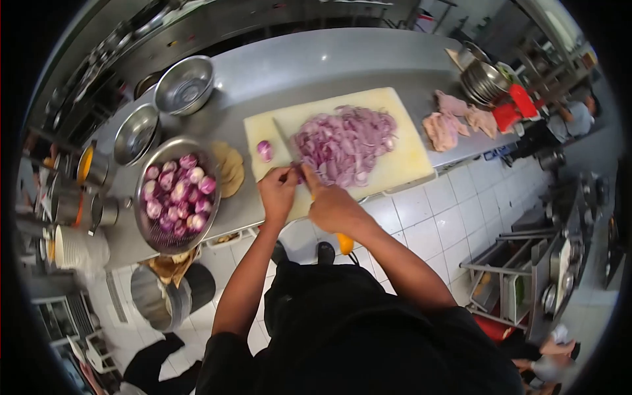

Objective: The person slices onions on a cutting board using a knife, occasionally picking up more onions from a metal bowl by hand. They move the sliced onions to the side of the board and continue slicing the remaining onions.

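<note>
A kitchen knife (pixel 286 139) with a yellow-orange handle is in my right hand (pixel 334 209), its blade pointing away over the cutting board (pixel 403 118). My left hand (pixel 277 189) is closed beside the blade, its fingertips on a small piece of red onion (pixel 299 174). Most of that piece is hidden by the fingers. To the right of the blade, a large heap of sliced red onion (pixel 345 145) covers the middle of the board. One peeled onion half (pixel 264 151) lies left of the blade.
A perforated metal colander (pixel 214 227) of peeled onions stands left of the board, with two steel bowls (pixel 186 84) (pixel 137 135) behind it. Raw chicken pieces (pixel 445 129) lie at the right. Below the counter's left end is a bin (pixel 153 299). Other people are at the edges.
</note>
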`<state>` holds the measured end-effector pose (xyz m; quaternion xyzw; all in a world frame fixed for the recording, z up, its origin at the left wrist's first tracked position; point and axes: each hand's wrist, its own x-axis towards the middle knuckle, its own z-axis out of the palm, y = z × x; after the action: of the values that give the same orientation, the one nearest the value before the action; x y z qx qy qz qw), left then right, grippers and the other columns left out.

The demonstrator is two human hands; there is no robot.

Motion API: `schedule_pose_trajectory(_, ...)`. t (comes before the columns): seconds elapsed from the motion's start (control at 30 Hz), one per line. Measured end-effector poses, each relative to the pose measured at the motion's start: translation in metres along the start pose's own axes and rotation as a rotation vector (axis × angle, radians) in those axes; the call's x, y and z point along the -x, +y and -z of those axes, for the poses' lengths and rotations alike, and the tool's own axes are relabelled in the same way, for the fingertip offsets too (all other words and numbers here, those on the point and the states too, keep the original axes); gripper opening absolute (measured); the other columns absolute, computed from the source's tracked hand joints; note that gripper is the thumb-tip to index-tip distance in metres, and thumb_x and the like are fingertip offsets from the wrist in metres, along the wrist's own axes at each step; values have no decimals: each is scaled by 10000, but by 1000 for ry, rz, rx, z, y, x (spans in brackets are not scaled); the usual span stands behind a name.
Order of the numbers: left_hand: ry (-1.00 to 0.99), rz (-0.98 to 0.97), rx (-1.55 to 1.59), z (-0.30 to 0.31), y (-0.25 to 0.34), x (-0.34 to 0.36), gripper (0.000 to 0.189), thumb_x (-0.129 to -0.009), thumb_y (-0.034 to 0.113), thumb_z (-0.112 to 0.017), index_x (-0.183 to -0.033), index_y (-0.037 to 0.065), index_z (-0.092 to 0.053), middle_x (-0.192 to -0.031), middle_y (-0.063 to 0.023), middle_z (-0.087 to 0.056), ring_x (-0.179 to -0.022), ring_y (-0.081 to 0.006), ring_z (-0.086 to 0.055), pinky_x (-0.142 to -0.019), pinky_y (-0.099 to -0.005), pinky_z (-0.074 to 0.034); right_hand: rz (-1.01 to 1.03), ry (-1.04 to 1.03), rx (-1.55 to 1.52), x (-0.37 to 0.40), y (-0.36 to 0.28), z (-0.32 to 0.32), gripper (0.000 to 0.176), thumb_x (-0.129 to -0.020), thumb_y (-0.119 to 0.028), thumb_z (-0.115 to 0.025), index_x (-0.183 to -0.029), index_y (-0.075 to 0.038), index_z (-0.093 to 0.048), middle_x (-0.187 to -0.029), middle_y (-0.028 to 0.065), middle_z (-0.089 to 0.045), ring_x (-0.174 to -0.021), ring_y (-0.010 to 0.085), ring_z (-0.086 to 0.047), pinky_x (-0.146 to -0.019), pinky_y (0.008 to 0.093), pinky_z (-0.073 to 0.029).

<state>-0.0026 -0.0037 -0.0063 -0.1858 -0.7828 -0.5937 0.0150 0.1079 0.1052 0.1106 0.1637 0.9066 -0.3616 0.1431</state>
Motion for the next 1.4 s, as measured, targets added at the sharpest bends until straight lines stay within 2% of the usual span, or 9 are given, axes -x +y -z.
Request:
schedule_pose_trajectory(0.07, -19, 40, -4, 0, 3, 0, 166, -894, 96, -734, -947, -58, -766, -777, -98, -764, -691, -101, -679, -672, -286, -547, -53, -29, 16, 4, -7, 8, 897, -853, -75, -545, -1650, -42, -134, -1011, 357, -697, -911, 474, -699, -874, 524, -531)
schedule_pose_trajectory(0.37, 4, 18, -11, 0, 9, 0, 160, -881, 107, -751, -918, -48, -766, -746, -110, -752, -654, -119, -679, -651, -299, -543, -36, -11, 26, 3, -6, 3, 867, -867, -63, -507, -1652, -50, -137, -965, 329, -708, -729, 403, -712, -750, 476, -568)
schedule_pose_trajectory(0.47, -5, 70, -5, 1, 13, 1, 130, -864, 82, -737, -903, -40, -756, -794, -154, -733, -680, -226, -716, -683, -331, -550, -13, 6, -4, 2, -2, 1, 858, -867, -58, -491, -1654, -59, -148, -911, 311, -712, -662, 374, -704, -681, 460, -573)
schedule_pose_trajectory(0.77, -5, 84, 25, -2, 9, 0, 117, -855, 74, -733, -888, -36, -755, -801, -148, -728, -677, -227, -715, -678, -330, -554, -92, -92, -114, 17, -18, 32, 848, -865, -48, -455, -1657, -79, -154, -829, 246, -706, -557, 299, -679, -604, 424, -582)
schedule_pose_trajectory(1.07, -3, 62, 25, 0, 13, 0, 125, -855, 77, -735, -898, -39, -754, -799, -153, -730, -681, -237, -720, -676, -336, -556, -52, -37, -62, 12, -3, 7, 833, -890, -45, -483, -1651, -70, -145, -839, 292, -704, -591, 353, -692, -634, 460, -581)
schedule_pose_trajectory(1.17, 9, 43, -10, -2, 9, 0, 128, -857, 85, -738, -904, -33, -755, -791, -159, -726, -672, -254, -714, -669, -353, -553, -14, 5, -42, 8, 2, 1, 837, -888, -45, -499, -1648, -63, -150, -886, 326, -701, -704, 416, -711, -719, 503, -574)
schedule_pose_trajectory(1.27, -7, 18, -19, -1, 6, 0, 127, -859, 92, -744, -906, -24, -757, -777, -167, -719, -667, -268, -710, -662, -369, -549, 152, 215, 49, -11, 29, -32, 859, -871, -36, -523, -1647, -65, -155, -929, 351, -691, -839, 479, -698, -814, 556, -544)
schedule_pose_trajectory(1.33, 7, -22, -24, -3, 0, 0, 126, -864, 103, -745, -906, -15, -761, -770, -174, -716, -669, -272, -712, -659, -374, -548, 85, 144, 29, -15, 23, -31, 884, -857, -32, -547, -1647, -74, -152, -946, 355, -683, -919, 504, -673, -874, 591, -504)
schedule_pose_trajectory(1.4, 3, 14, -55, -2, 2, 0, 140, -870, 114, -742, -906, -21, -761, -787, -179, -726, -682, -274, -722, -670, -370, -556, 31, 116, 21, -19, 16, -26, 899, -855, -36, -560, -1648, -78, -138, -939, 346, -685, -886, 500, -676, -850, 589, -509)
